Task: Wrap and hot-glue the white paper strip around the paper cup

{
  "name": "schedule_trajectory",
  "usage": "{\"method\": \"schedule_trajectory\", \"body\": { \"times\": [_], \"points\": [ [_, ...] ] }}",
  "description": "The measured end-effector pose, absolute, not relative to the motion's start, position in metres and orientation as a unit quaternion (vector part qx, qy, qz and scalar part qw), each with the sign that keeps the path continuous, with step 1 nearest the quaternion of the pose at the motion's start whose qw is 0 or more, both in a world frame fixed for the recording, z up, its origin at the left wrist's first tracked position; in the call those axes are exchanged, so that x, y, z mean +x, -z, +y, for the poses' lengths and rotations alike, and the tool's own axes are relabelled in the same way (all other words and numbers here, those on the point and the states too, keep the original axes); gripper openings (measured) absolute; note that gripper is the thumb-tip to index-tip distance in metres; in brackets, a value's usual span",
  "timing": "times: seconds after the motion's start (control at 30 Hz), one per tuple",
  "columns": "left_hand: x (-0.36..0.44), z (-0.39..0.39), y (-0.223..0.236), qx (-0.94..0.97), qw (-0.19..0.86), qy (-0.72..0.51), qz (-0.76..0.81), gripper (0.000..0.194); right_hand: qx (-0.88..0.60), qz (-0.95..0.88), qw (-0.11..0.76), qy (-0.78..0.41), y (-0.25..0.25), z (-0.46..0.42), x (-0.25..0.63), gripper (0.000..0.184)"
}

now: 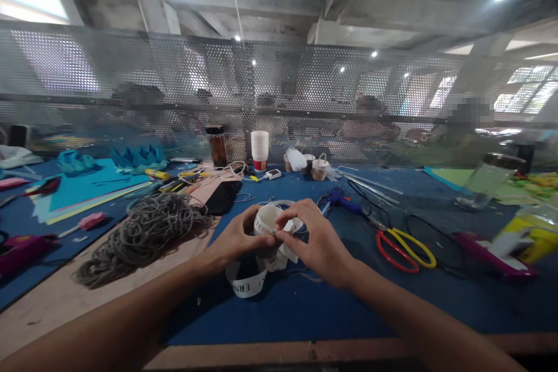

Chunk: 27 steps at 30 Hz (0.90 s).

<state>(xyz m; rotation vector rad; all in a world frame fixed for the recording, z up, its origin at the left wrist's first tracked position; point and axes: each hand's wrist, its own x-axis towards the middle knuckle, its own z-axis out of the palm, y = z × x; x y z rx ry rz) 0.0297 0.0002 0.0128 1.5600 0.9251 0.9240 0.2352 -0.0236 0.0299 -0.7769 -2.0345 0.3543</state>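
A small white paper cup (pixel 267 220) is held above the blue mat at the middle of the head view, with print around its upper side. My left hand (pixel 239 235) is closed on the cup from the left, thumb across the front. The thumb and forefinger of my right hand (pixel 320 244) pinch the cup's right rim. A white printed paper strip (pixel 248 286) hangs in a loop below the cup, with black letters on it. More white strip curls behind my right fingers. Where the strip meets the cup is partly hidden by my hands.
Left lies a grey cord tangle (pixel 142 238) and a black phone (pixel 223 197). Right are a blue glue gun (pixel 342 200), red-yellow scissors (pixel 405 250) and a glass jar (pixel 488 183). Behind stand stacked paper cups (pixel 260 148) and a brown jar (pixel 217 148), before a perforated metal screen (pixel 296 81).
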Motion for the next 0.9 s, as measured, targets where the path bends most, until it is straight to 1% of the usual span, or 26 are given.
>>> {"method": "schedule_trajectory", "body": {
  "times": [0.23, 0.43, 0.7, 0.9],
  "points": [
    [0.0297, -0.0002, -0.0168, 0.641, 0.53, -0.395, 0.39, 0.05, -0.286, -0.817, 0.482, -0.138, -0.0288, -0.0232, 0.2341, 0.026],
    [0.0301, -0.0005, -0.0157, 0.645, 0.533, -0.389, 0.386, 0.053, -0.311, -0.797, 0.486, -0.181, -0.0272, -0.0209, 0.2361, 0.018],
    [0.0288, -0.0004, -0.0167, 0.64, 0.535, -0.393, 0.387, 0.057, -0.309, -0.813, 0.466, -0.163, -0.0287, -0.0203, 0.2387, 0.018],
    [0.0261, 0.002, -0.012, 0.636, 0.53, -0.401, 0.391, 0.061, -0.319, -0.789, 0.51, -0.126, -0.0333, -0.0196, 0.2406, 0.021]
  ]
}}
